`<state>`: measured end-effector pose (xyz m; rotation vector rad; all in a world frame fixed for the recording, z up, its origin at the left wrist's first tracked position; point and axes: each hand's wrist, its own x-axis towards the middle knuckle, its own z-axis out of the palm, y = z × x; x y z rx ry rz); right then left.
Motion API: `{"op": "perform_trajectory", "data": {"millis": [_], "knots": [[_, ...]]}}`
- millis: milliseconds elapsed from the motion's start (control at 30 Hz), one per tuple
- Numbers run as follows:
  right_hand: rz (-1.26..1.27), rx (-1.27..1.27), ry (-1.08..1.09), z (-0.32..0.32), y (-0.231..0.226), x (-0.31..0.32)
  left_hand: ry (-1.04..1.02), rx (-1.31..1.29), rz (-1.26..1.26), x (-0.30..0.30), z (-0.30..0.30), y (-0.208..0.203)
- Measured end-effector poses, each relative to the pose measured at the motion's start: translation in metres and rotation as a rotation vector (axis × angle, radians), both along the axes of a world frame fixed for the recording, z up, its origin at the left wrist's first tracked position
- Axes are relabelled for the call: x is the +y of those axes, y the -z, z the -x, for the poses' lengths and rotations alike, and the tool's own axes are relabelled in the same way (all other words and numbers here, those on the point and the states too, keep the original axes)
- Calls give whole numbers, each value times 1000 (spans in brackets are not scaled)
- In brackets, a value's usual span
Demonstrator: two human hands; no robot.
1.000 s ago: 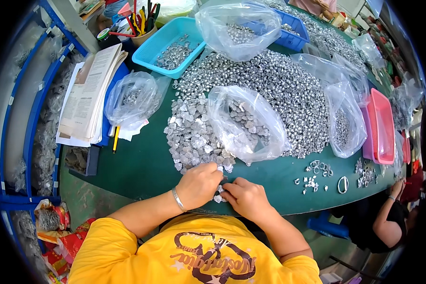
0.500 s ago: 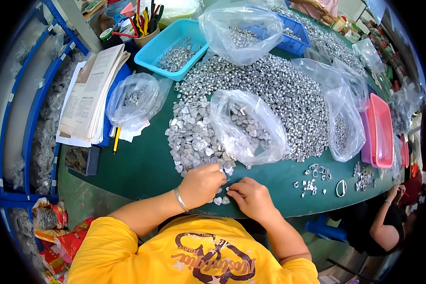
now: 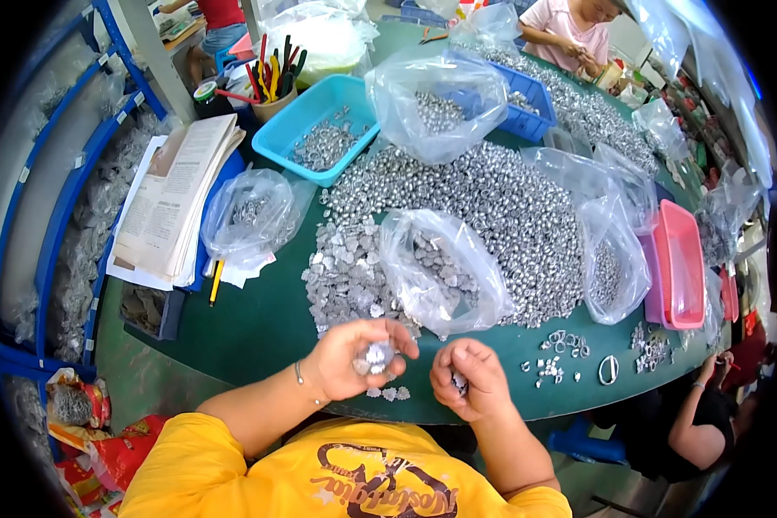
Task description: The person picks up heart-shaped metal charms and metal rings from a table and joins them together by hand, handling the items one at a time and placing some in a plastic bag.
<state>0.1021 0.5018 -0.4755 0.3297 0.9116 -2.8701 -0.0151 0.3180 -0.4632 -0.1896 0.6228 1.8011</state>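
Over the near edge of the green table, my left hand (image 3: 341,356) is turned palm up, its fingers curled around several silvery flower-shaped metal pieces (image 3: 376,356). To its right, my right hand (image 3: 478,380) is closed, with a bit of grey metal (image 3: 459,382) showing between its fingers. Just beyond my left hand spreads a pile of flat flower-shaped pieces (image 3: 337,281). A clear plastic bag (image 3: 483,276) with more such pieces lies on the pile's right side. A few loose flower pieces (image 3: 395,394) rest on the table below my left hand.
A large heap of silvery ring-like parts (image 3: 535,224) fills the middle. A light-blue basket (image 3: 263,142), a stack of papers (image 3: 160,207) and a tool pot (image 3: 274,105) stand at left; pink trays (image 3: 682,268) stand at right. Another person (image 3: 570,34) works across the table.
My hands have lifted off the table edge and moved apart. The left has rolled palm up, showing pieces in it; the right has closed. The view has tilted up.
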Motion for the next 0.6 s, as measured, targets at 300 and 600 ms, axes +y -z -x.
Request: {"op": "perform_trajectory", "data": {"millis": [300,600], "knots": [[-1577,83,318,132,-39,46,-61,347,108,121,77,-34],[-1995,535,621,95,-38,57,-244,1527,453,43,45,-30]]}}
